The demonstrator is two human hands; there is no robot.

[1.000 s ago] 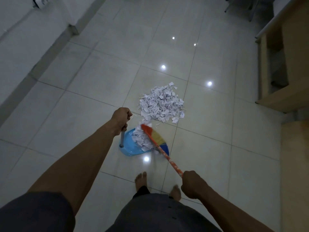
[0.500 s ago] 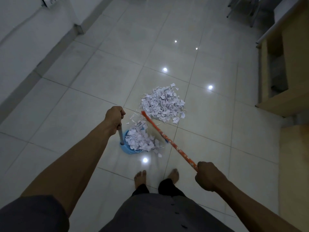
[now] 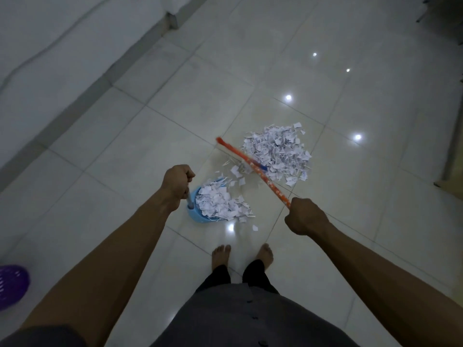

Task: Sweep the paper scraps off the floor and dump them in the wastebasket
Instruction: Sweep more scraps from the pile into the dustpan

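A pile of white paper scraps [image 3: 278,151] lies on the tiled floor ahead of my bare feet. A blue dustpan [image 3: 196,216] stands nearer me, heaped with scraps [image 3: 218,204]; a few loose bits lie around it. My left hand [image 3: 176,184] grips the dustpan's upright handle. My right hand [image 3: 304,217] grips the orange broom handle [image 3: 273,189]. The broom head [image 3: 235,155] is at the pile's left edge, beyond the dustpan. A purple wastebasket [image 3: 11,286] shows at the lower left edge.
A white wall with a grey skirting [image 3: 82,101] runs along the left. The edge of wooden furniture [image 3: 451,156] stands at the right. Ceiling lights glare on the glossy tiles.
The broom has swung from over the dustpan back out to the pile's near-left edge. The dustpan holds more scraps. The view has turned left, bringing the purple wastebasket into sight.
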